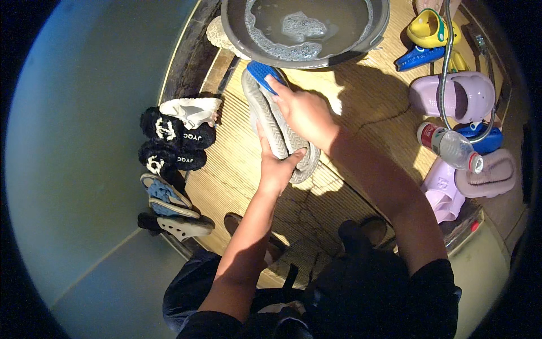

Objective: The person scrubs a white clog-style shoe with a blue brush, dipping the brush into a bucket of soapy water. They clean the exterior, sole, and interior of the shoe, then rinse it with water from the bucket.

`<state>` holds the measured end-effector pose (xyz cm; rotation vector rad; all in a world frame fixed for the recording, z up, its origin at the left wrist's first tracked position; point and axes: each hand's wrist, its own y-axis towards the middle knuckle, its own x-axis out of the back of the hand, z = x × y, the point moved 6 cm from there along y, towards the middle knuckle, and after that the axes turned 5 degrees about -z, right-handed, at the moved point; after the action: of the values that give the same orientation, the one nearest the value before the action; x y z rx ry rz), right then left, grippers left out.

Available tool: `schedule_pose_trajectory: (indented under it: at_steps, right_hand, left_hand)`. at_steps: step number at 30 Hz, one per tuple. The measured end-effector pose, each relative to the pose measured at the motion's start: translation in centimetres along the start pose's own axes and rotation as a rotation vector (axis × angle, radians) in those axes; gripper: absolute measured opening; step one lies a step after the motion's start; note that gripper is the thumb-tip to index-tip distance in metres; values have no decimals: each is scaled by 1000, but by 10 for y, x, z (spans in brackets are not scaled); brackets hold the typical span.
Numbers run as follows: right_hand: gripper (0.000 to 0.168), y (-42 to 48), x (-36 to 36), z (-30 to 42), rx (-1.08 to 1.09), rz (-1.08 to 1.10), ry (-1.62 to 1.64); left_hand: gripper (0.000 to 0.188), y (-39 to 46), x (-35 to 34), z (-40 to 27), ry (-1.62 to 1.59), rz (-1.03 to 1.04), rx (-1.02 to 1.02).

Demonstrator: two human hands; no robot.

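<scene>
Near the middle of the view, my left hand grips a pale grey shoe or slipper near its lower end, with the thumb on the ridged sole. My right hand is shut on a blue brush, which lies against the upper end of that sole. The brush's underside is hidden. Just beyond the brush stands a grey basin of murky water with white suds.
Black fluffy slippers, a white shoe and other slippers line the left side. On the right lie purple clogs, a yellow clog, a plastic bottle and a metal shower hose.
</scene>
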<state>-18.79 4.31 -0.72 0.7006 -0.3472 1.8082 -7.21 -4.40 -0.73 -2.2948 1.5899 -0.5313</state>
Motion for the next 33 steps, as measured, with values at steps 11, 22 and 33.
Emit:
schedule_pose_trajectory:
  at_steps: [11,22,33]
  right_hand:
    - [49,-102,31,-1,-57,224,88]
    - [52,-105,76,2,24,-12,240]
    - [53,-121,50,19,51,249,17]
  left_hand:
    - [120,-1,10,17,154,-31,-48]
    - [110,-20,58,-49,1182,-244,-329]
    - [120,-40,36,-17,980,-103,-578]
